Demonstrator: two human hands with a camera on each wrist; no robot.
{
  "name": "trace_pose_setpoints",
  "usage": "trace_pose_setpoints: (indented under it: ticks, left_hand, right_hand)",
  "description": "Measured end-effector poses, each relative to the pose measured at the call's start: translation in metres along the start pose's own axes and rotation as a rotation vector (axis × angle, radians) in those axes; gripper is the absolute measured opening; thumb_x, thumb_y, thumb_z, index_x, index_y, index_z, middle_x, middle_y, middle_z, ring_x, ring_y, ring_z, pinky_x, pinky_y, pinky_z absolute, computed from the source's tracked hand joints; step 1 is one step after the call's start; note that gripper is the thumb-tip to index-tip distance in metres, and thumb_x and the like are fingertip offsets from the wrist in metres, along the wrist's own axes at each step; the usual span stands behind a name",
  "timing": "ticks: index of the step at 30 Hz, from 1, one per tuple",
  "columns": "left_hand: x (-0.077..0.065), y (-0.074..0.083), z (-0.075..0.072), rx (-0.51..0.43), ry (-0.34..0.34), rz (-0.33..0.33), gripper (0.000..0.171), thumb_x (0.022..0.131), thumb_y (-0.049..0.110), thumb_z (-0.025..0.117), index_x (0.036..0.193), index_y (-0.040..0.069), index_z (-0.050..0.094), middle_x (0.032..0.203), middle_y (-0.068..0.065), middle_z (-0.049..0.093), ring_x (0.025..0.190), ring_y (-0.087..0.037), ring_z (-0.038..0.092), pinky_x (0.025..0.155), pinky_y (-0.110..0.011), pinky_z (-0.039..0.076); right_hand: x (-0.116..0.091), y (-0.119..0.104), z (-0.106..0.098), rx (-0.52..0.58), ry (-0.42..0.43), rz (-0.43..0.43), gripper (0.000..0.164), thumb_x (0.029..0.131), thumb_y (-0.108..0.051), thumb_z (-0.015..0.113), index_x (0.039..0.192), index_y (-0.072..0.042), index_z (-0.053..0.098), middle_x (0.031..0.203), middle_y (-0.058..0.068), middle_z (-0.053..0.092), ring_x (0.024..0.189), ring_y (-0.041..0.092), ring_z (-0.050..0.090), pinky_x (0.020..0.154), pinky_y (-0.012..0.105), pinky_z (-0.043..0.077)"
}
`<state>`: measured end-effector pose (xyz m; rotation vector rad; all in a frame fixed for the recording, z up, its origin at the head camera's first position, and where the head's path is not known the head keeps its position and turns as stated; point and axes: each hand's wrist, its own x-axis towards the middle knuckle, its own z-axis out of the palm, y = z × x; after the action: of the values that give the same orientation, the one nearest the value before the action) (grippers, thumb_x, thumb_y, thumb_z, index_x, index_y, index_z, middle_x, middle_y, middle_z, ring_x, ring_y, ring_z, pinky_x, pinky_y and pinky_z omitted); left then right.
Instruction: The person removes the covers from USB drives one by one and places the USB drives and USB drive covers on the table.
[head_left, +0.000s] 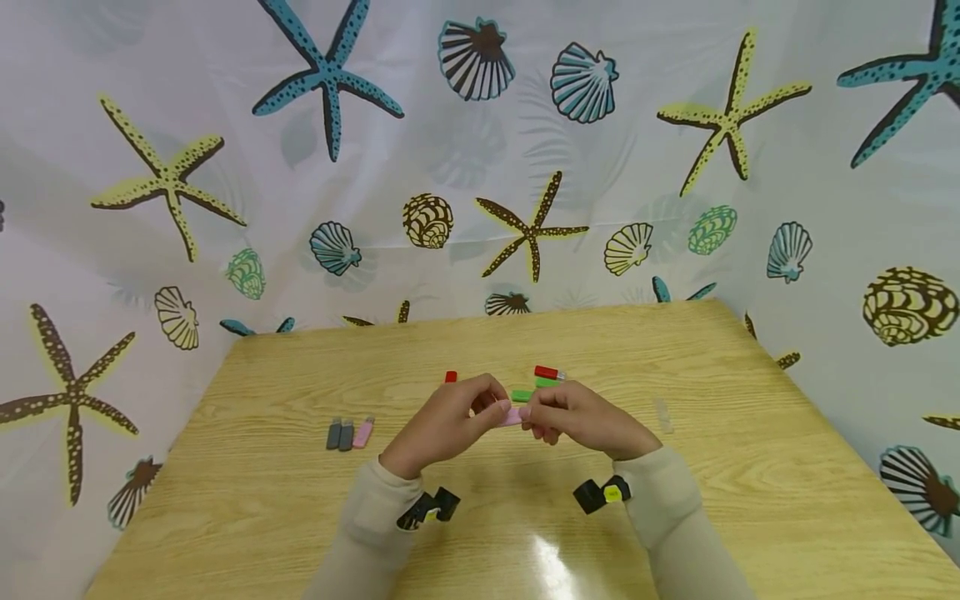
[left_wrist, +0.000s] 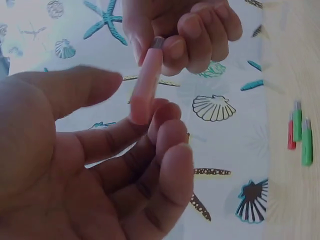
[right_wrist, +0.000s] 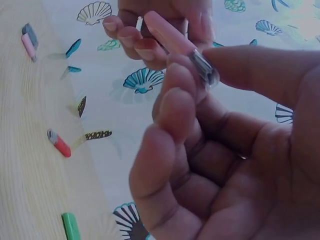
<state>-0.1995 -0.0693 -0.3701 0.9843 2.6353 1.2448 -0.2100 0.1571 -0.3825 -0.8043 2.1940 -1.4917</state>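
In the head view a pink USB flash drive [head_left: 512, 417] is up between both hands. My right hand [head_left: 573, 417] pinches its metal end between thumb and fingertips; the right wrist view shows a clear cover around that metal connector [right_wrist: 204, 70]. My left hand [head_left: 459, 417] is at the pink end. In the left wrist view the left thumb [left_wrist: 100, 85] stands apart from the pink body [left_wrist: 145, 90], while the loosely bent left fingers [left_wrist: 167, 120] lie right at its lower end.
Two grey flash drives [head_left: 340, 434] and a pink one [head_left: 363, 432] lie on the wooden table [head_left: 247, 500] at left. Beyond the hands are red drives [head_left: 546, 372] [head_left: 451, 377] and green drives [head_left: 522, 396]. A clear strip [head_left: 663, 415] lies at right. A patterned curtain [head_left: 450, 150] surrounds the table.
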Motion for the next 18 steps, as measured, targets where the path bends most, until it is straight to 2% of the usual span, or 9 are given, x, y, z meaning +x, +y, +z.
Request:
trace_pose_setpoints:
  ticks: [3,6,8,11,18]
  left_hand:
    - [-0.002,0.001,-0.004,-0.148,-0.076,-0.044,0.020,0.103,0.024,0.046,0.100,0.010,0.060,0.073,0.000,0.057,0.060,-0.011,0.049,0.054,-0.024,0.043]
    - [-0.004,0.001,-0.007,-0.302,-0.166,-0.091,0.026,0.105,0.025,0.041,0.099,0.006,0.058,0.063,0.000,0.046,0.050,-0.011,0.037,0.049,-0.023,0.035]
    - [-0.004,0.001,-0.007,-0.374,-0.204,-0.104,0.028,0.106,0.024,0.041,0.098,0.004,0.058,0.058,0.001,0.037,0.047,-0.011,0.028,0.047,-0.023,0.029]
    - [-0.004,0.001,-0.007,-0.422,-0.216,-0.111,0.029,0.105,0.025,0.042,0.099,0.003,0.060,0.056,0.002,0.030,0.045,-0.011,0.022,0.046,-0.024,0.026]
    - [-0.006,0.002,-0.013,-0.472,-0.250,-0.099,0.029,0.104,0.027,0.044,0.100,0.003,0.061,0.053,0.002,0.027,0.044,-0.012,0.020,0.044,-0.024,0.024]
  right_hand:
    - [0.000,-0.006,0.003,0.030,0.006,-0.019,0.030,0.102,-0.019,0.049,0.087,0.002,0.062,0.077,0.010,0.058,0.066,0.016,0.052,0.064,0.030,0.049]
    - [-0.001,-0.012,0.006,0.041,0.017,-0.038,0.031,0.102,-0.022,0.050,0.086,0.002,0.062,0.075,0.013,0.056,0.065,0.018,0.051,0.064,0.031,0.047]
    - [0.000,-0.015,0.008,0.045,0.019,-0.054,0.031,0.102,-0.022,0.050,0.085,0.002,0.061,0.074,0.013,0.054,0.066,0.019,0.051,0.065,0.032,0.047]
    - [0.000,-0.018,0.010,0.046,0.020,-0.072,0.033,0.102,-0.021,0.049,0.083,0.003,0.059,0.074,0.011,0.054,0.066,0.019,0.051,0.064,0.031,0.047]
    - [-0.001,-0.022,0.013,0.057,-0.010,-0.092,0.032,0.103,-0.020,0.047,0.087,0.003,0.063,0.077,0.007,0.057,0.066,0.015,0.053,0.062,0.028,0.050]
